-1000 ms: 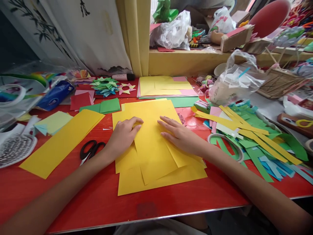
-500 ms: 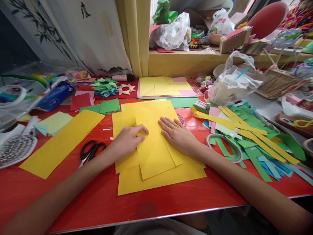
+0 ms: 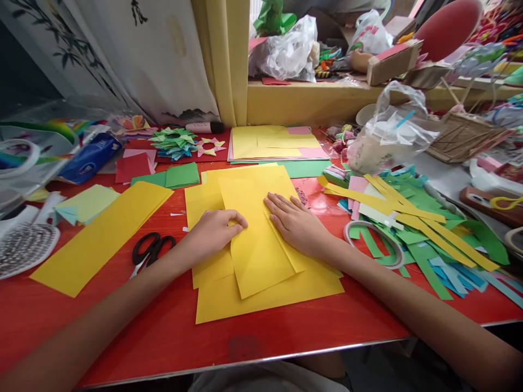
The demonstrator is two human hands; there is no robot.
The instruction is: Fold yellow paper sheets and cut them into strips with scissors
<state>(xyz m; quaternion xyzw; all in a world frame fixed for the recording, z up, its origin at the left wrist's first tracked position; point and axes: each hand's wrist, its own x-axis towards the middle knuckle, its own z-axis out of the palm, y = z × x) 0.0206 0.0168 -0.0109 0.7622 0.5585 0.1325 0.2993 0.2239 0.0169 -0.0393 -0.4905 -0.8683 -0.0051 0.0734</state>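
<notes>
A folded sheet of yellow paper lies on top of other yellow sheets in the middle of the red table. The fingers of my left hand curl over its left edge and pinch it near the middle. Stretched out flat, my right hand rests on the sheet's right side, over an edge where a flap shows beneath. Black-handled scissors lie beside my left forearm, partly covered by it. To their left is a long yellow paper strip.
Cut paper strips and a roll of tape are heaped on the right. Behind the sheets stand a paper stack, folded paper stars and a marker. A bagged cup stands back right; a hairbrush is far left.
The top yellow sheet's left edge has shifted and its lower end has swung slightly right. My hands stay in nearly the same places. The view has moved slightly.
</notes>
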